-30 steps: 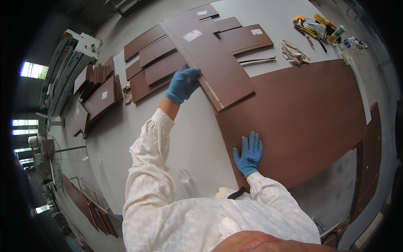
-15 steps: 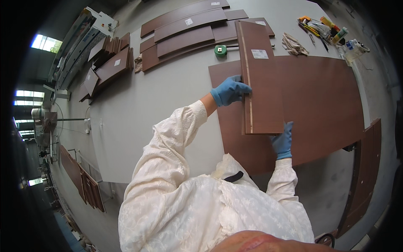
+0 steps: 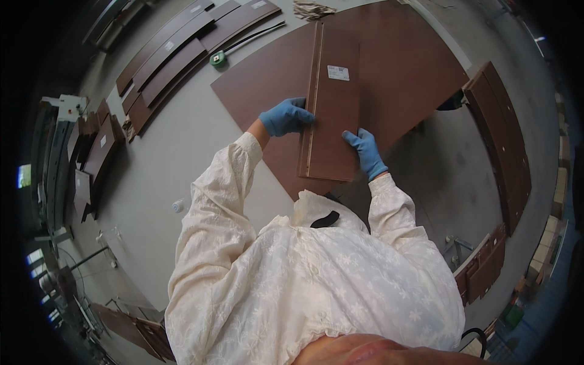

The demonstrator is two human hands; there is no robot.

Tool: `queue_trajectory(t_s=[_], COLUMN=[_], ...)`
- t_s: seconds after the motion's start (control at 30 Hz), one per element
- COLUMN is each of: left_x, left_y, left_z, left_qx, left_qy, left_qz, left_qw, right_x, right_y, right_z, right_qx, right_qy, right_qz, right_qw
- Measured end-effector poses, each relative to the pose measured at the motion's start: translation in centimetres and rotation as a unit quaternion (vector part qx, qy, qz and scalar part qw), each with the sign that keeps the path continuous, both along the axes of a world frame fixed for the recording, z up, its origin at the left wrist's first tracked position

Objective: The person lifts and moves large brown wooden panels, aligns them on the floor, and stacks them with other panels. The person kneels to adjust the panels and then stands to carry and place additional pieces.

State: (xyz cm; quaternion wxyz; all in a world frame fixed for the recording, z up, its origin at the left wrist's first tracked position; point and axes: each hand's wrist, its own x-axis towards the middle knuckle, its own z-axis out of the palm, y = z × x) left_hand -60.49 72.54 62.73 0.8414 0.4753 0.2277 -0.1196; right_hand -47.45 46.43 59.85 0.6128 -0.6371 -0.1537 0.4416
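Note:
A long brown wooden panel (image 3: 334, 112) with a white label is held between my two gloved hands, above a big brown board (image 3: 401, 58) on the table. A groove runs lengthwise near its left edge. My left hand (image 3: 286, 117), in a blue glove, grips that edge with the thumb on top. On the opposite side, near the close end, my right hand (image 3: 366, 152) clasps the panel, its thumb over the upper face. The fingers beneath the panel are hidden on both sides.
Several labelled brown panels (image 3: 170, 67) lie at the far left of the pale table (image 3: 182, 152), beside a green tape measure (image 3: 218, 59). Beige gloves (image 3: 313, 10) rest at the far edge. More panels lean at the left (image 3: 100, 146) and right (image 3: 502, 146).
My view has swung to the right. The panel has come nearer to me, and my right hand has shifted from under its close end to its right edge.

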Motion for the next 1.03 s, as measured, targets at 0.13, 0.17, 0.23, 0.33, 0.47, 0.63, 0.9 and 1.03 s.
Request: queue_trajectory(t_s=[0.13,0.17,0.23,0.33,0.47,0.63,0.9,1.03], left_x=[0.9,1.4,2.5,4.7,8.7,13.7,17.2,18.6], left_y=[-1.8,-2.1,-2.3,-2.7,-2.4,-3.1,-4.4,-3.3], left_z=[-1.5,-1.9,-2.5,-3.6,-5.6,-8.2,-8.9,-6.8], left_qx=[0.001,0.007,0.024,0.034,0.021,-0.017,0.063,0.311], left_qy=[0.018,0.02,0.025,0.041,0.067,0.072,0.157,0.2], left_qz=[-0.018,-0.025,-0.027,-0.01,-0.017,0.028,0.054,-0.152], left_qw=[1.0,0.999,0.999,0.999,0.997,0.997,0.984,0.917], right_x=[-0.3,0.0,1.0,2.6,7.3,14.0,21.7,24.2], right_y=[-2.3,-2.7,-3.1,-3.7,-3.3,-2.8,-1.2,-0.3], right_z=[-1.1,-1.6,-2.4,-3.5,-5.4,-7.4,-6.9,-6.4], right_qx=[-0.018,-0.031,-0.034,-0.024,-0.062,-0.053,-0.075,-0.133], right_qy=[-0.005,-0.012,-0.004,0.02,0.014,0.007,0.027,0.01], right_qz=[-0.018,-0.016,-0.017,-0.026,-0.011,0.02,0.121,0.199], right_qw=[1.0,0.999,0.999,0.999,0.998,0.998,0.989,0.971])
